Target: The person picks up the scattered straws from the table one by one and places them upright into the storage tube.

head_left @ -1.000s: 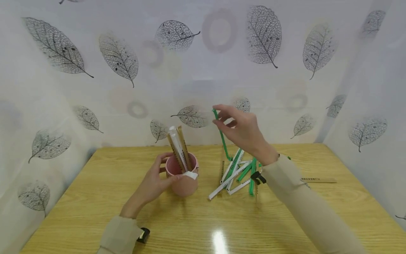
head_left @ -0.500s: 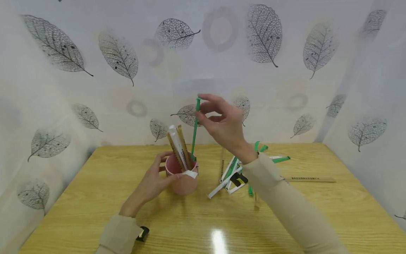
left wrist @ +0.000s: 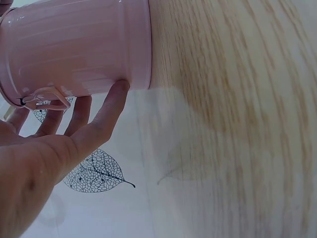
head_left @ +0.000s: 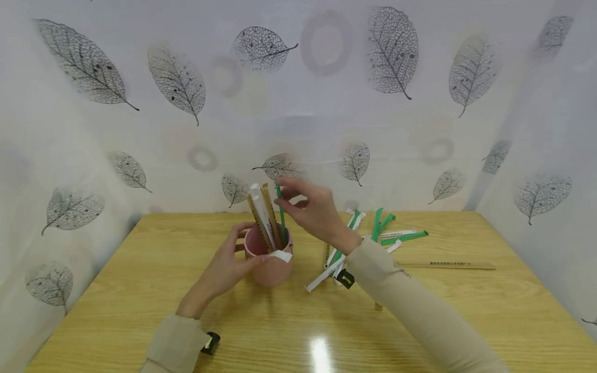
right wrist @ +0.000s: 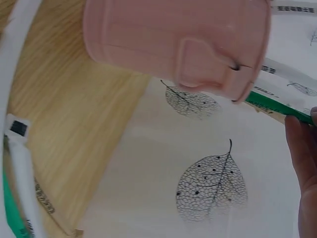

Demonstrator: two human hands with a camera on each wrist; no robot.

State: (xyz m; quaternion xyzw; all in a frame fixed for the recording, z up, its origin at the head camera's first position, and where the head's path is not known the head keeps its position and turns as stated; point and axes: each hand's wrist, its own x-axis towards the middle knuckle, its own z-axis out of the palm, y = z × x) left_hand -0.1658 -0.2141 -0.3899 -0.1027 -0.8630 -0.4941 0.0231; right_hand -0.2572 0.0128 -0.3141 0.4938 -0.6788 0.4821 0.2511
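A small pink metal bucket (head_left: 270, 273) with side handles stands upright on the table. My left hand (head_left: 226, 265) holds it, thumb at the front near the rim and fingers around the far left side. In the left wrist view, the fingertips touch the bucket wall (left wrist: 74, 44). Over the right side of the opening, my right hand (head_left: 312, 210) pinches the top of a slim green stick packet (head_left: 282, 216), whose lower end is inside the bucket. Beside it lean several brown and white stick packets (head_left: 263, 217). A white tag (head_left: 282, 255) sits at the front rim.
Right of the bucket lies a loose pile of white and green stick packets (head_left: 319, 280), partly behind the right forearm. One brown packet (head_left: 450, 265) lies apart at the right. Leaf-patterned sheeting (head_left: 298, 93) encloses the wooden table (head_left: 233, 336) at back and sides.
My right hand has carried the green stick packet left from above the pile to the bucket, then lowered it into the opening. My left hand and the bucket have stayed put.
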